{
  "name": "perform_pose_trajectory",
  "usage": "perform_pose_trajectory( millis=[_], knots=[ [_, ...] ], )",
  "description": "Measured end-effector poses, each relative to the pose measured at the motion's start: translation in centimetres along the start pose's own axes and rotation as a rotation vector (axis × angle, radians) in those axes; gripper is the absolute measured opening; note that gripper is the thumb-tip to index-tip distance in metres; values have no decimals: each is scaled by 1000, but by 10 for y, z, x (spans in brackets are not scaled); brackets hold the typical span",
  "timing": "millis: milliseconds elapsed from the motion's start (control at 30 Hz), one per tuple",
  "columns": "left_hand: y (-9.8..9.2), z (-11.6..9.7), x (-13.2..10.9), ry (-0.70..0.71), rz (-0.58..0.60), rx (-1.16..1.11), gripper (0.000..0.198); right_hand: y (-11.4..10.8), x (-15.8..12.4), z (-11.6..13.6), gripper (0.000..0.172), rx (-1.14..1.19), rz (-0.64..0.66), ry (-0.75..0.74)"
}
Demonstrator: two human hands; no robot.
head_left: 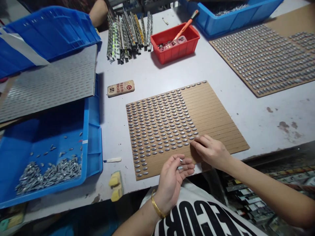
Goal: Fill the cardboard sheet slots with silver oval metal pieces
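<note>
Head view: how are the hands doing?

"The left hand (172,183) is lying open, palm up, with its fingers slightly curled, and is cradling a couple of small metal pieces (180,164). The right hand (209,152) is bunching its fingertips against the brown grooved board (214,114), right at the end of a row. I can't tell whether it's gripping a piece or only pressing one down."

Where's the board sitting, and how much is covered?

"It's lying flat on the white table (246,111), close to the near edge. Rows of oval pieces (157,121) are covering roughly the left half, and the top row is stretching almost to the far corner. The right side is showing bare grooves, and so are the lowest grooves, apart from a few pieces at their left ends."

What's around it?

"A blue bin (94,154) is sitting to the left, holding a heap of loose pieces (49,173). A strip of white tabletop is running between that bin and the board. Farther off, a second board (261,59) is lying covered in rows, and a red tray (182,49) is standing beyond the first board."
</note>
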State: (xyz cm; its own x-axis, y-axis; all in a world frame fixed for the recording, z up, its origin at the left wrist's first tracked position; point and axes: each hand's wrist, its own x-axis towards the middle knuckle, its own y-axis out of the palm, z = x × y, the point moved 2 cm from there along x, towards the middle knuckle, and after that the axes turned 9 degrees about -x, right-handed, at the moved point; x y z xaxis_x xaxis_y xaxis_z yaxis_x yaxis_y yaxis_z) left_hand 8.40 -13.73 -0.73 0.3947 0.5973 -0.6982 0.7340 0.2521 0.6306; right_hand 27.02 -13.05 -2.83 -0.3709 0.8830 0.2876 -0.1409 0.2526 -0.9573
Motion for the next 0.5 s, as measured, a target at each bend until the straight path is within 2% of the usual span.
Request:
perform_pose_trajectory(
  millis=[200, 300, 433, 500],
  knots=[
    [3, -3, -2, 18, -33, 3, 24, -2, 3, 2, 24, -49, 43, -20],
    [5, -5, -4, 47, -42, 31, 22, -4, 3, 0, 25, -2, 48, 7],
    [3, -5, -4, 88, -38, 119, 25, -14, -2, 8, 28, 267, -50, 117],
    [1, -4, -2, 113, -28, 139, 24, -20, -6, 19, 31, 448, -87, 118]
  ],
)
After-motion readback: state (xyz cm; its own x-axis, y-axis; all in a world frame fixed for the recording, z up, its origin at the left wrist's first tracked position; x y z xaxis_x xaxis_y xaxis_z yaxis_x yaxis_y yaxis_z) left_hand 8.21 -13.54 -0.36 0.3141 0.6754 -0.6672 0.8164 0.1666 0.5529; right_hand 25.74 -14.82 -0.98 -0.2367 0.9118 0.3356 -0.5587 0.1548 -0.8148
